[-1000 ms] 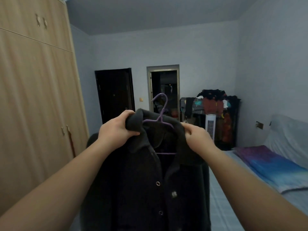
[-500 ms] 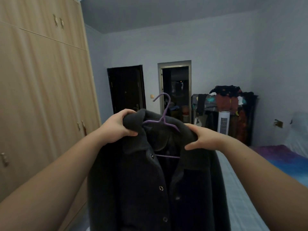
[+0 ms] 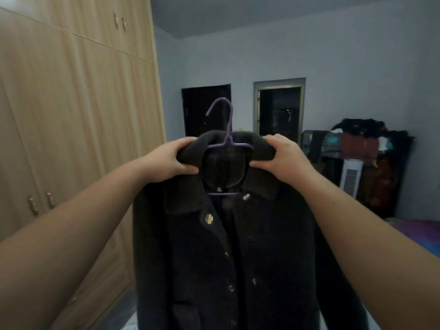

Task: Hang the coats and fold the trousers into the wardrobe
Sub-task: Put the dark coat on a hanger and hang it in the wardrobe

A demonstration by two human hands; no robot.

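Observation:
A dark buttoned coat (image 3: 238,246) hangs in front of me on a purple wire hanger (image 3: 226,129), whose hook sticks up above the collar. My left hand (image 3: 171,160) grips the coat's left shoulder over the hanger. My right hand (image 3: 281,158) grips the right shoulder the same way. The wooden wardrobe (image 3: 71,115) fills the left side with its doors closed.
Two dark doorways (image 3: 278,110) open in the far wall. A rack piled with clothes (image 3: 362,148) and a white tower fan (image 3: 351,177) stand at the right. A corner of a bed with a purple cover (image 3: 419,229) shows at the right edge.
The view has turned left toward the wardrobe. The coat has been raised and squared up, and my right hand has shifted from resting on the shoulder to gripping it.

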